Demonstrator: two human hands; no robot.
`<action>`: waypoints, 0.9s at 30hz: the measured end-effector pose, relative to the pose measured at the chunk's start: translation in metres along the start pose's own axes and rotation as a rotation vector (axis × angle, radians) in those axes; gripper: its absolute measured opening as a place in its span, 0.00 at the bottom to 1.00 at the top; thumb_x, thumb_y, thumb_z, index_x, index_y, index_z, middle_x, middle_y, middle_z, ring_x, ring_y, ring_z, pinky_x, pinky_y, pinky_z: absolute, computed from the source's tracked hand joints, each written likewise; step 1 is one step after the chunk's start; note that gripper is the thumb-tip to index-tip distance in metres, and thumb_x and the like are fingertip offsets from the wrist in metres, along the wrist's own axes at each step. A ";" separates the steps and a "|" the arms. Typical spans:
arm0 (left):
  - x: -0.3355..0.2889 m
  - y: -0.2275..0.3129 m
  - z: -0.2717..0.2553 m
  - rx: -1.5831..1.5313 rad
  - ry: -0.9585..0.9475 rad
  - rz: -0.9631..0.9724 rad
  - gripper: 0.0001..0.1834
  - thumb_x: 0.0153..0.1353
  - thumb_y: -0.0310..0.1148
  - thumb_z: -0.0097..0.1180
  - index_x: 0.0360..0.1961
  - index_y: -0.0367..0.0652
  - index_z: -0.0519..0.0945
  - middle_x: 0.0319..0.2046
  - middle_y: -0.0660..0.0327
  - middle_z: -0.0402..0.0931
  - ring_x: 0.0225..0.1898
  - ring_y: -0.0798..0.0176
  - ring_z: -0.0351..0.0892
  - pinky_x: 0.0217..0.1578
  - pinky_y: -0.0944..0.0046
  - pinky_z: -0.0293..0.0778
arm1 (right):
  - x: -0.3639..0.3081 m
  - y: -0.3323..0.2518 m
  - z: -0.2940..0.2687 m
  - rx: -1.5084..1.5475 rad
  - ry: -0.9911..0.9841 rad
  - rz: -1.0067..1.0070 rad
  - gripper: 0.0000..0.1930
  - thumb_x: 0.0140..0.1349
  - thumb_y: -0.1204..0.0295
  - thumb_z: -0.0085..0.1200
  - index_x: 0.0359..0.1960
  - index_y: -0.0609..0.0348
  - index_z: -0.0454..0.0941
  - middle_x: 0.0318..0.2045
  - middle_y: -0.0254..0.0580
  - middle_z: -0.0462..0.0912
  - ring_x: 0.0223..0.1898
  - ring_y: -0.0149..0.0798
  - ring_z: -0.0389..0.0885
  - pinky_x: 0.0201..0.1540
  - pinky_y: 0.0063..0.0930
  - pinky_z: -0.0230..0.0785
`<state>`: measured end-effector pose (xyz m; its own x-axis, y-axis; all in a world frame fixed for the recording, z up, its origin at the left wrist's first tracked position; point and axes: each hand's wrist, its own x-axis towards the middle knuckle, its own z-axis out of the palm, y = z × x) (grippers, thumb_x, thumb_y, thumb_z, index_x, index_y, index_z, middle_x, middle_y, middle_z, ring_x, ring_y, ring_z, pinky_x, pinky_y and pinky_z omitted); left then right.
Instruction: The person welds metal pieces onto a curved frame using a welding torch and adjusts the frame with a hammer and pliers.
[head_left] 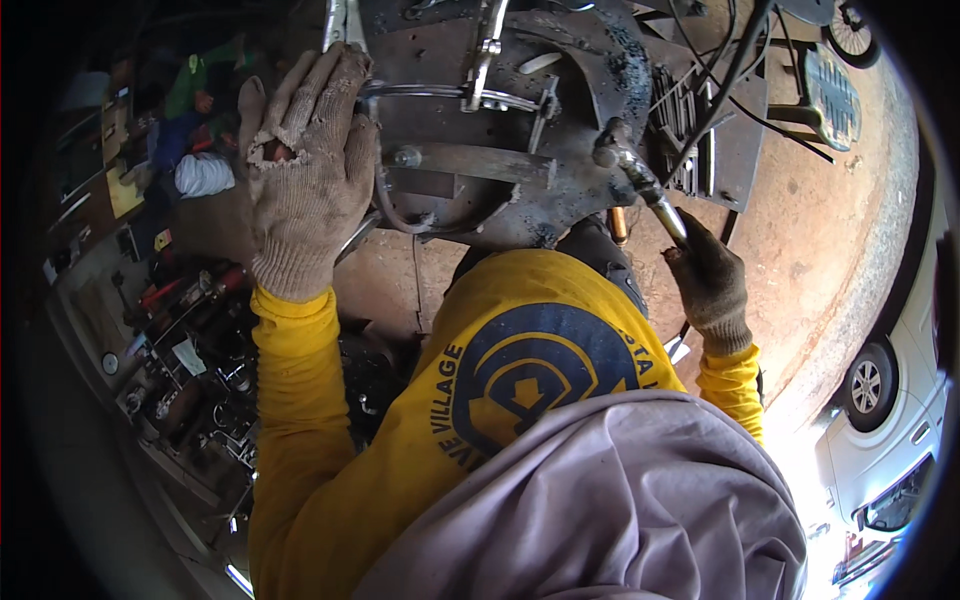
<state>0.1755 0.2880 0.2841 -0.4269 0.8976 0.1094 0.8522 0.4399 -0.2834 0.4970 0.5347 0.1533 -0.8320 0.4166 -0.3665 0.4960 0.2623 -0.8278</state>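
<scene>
My right hand [712,280], in a worn brown work glove, is closed round the handle of a hammer [650,190]. The hammer's head is over the near right edge of a dark steel worktable [500,212]. My left hand [310,170], in a matching glove torn open across its back, lies with fingers stretched out at the table's left side. Its fingertips touch or nearly touch a shiny metal tool [345,22], whose kind I cannot make out. Right of that hand, a flat steel bar [480,163] rests near curved metal rods [450,90], with a metal clamp [487,50] at the rods.
Loose steel strips [690,135] lie at the right, crossed by black cables [735,75]. Beyond stands a chair [830,95]. A white vehicle [885,420] is parked at the far right. Tools and scrap [200,390] clutter the left side; a white bundle [203,175] is there too.
</scene>
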 end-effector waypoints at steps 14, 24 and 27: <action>-0.027 0.023 0.030 -0.382 -0.003 -0.147 0.27 0.66 0.34 0.53 0.65 0.38 0.71 0.66 0.59 0.71 0.65 0.60 0.69 0.63 0.61 0.67 | 0.008 0.007 0.005 -0.032 0.030 -0.076 0.24 0.63 0.75 0.63 0.61 0.63 0.76 0.47 0.54 0.87 0.47 0.39 0.88 0.50 0.30 0.78; -0.017 -0.008 0.039 -1.192 -0.181 -0.181 0.25 0.73 0.39 0.40 0.67 0.40 0.68 0.68 0.59 0.68 0.67 0.63 0.68 0.68 0.62 0.62 | -0.006 0.011 0.011 0.062 0.101 0.101 0.23 0.65 0.71 0.62 0.60 0.66 0.76 0.47 0.54 0.87 0.48 0.35 0.85 0.52 0.30 0.76; -0.025 -0.021 0.055 -2.705 -0.305 -0.434 0.29 0.79 0.47 0.28 0.69 0.40 0.64 0.72 0.56 0.62 0.69 0.65 0.66 0.69 0.59 0.61 | -0.012 0.014 0.011 0.119 0.102 0.105 0.23 0.66 0.70 0.62 0.61 0.66 0.76 0.48 0.53 0.87 0.47 0.33 0.84 0.51 0.28 0.75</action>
<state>0.1513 0.2551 0.2347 -0.3714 0.8901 -0.2641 -0.7827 -0.1472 0.6047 0.5113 0.5239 0.1422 -0.7447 0.5241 -0.4132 0.5405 0.1104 -0.8341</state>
